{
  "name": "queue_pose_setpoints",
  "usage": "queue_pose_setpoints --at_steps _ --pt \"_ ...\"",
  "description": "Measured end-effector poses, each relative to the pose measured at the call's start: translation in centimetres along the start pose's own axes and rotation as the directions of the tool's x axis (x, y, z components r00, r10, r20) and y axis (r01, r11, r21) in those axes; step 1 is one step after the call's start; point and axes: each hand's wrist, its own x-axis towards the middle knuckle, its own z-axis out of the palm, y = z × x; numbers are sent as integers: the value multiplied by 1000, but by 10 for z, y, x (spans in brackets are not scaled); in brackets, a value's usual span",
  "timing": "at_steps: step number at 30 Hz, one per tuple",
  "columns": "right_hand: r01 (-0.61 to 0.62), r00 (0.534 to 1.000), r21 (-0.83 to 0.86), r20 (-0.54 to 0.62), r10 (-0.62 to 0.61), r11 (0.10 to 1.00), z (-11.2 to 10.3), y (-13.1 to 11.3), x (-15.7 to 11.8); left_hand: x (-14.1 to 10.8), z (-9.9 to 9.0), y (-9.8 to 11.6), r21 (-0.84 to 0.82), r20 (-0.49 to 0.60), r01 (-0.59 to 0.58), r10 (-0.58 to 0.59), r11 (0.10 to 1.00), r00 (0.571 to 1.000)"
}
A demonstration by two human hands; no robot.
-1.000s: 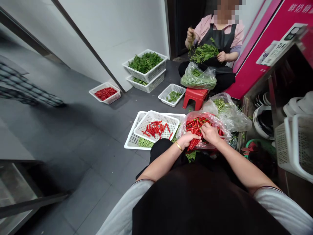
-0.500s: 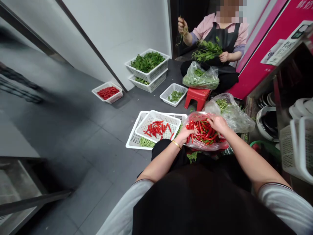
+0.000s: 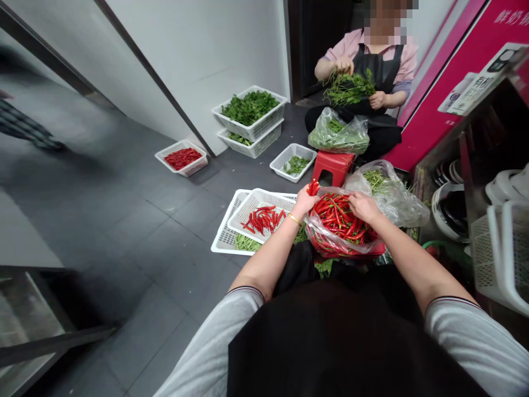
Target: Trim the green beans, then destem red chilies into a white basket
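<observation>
My left hand (image 3: 305, 202) is closed round a small bunch of red chilies (image 3: 313, 187), whose ends poke out above the fist at the left rim of a clear plastic bag (image 3: 326, 234). Red chilies with green stems (image 3: 341, 215) fill this bag in front of my knees. At its far right side, my right hand (image 3: 363, 207) has its fingers pressed together over the chilies; what they pinch is hidden. Left of the bag, more red chilies (image 3: 264, 219) lie in a white perforated basket (image 3: 243, 212), resting on a larger white basket (image 3: 223, 237) with green beans.
Ahead, a co-worker (image 3: 372, 71) sits holding leafy greens, behind a red stool (image 3: 334, 165) bearing a bag of greens. White baskets of leaves (image 3: 250, 107) and chilies (image 3: 182, 159) stand by the wall. Shelves with white dishes (image 3: 450, 212) are close on my right.
My left hand has risen and moved left to the bag's rim, its chilies now upright in the fist. My right hand stays near the bag's right side. The co-worker's raised hand has come down to the greens.
</observation>
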Motion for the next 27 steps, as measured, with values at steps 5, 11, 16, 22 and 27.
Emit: queue_pose_setpoints --at_steps 5,11,16,22,27 --pt "51 928 636 -315 199 770 -25 -16 -28 -45 29 1 -305 300 96 0 948 954" --pt "-26 968 939 -61 242 342 -14 -44 -50 -86 45 5 -344 432 280 -115 896 895" --pt "-11 975 463 -193 113 886 -8 -57 -68 -120 45 4 -286 452 535 -381 795 807" --pt "-133 985 -154 90 148 979 11 -25 -61 -134 41 1 -376 390 655 -529 656 754" --pt "-1 982 -145 189 29 989 19 13 -42 -117 22 10 -438 363 590 -466 679 807"
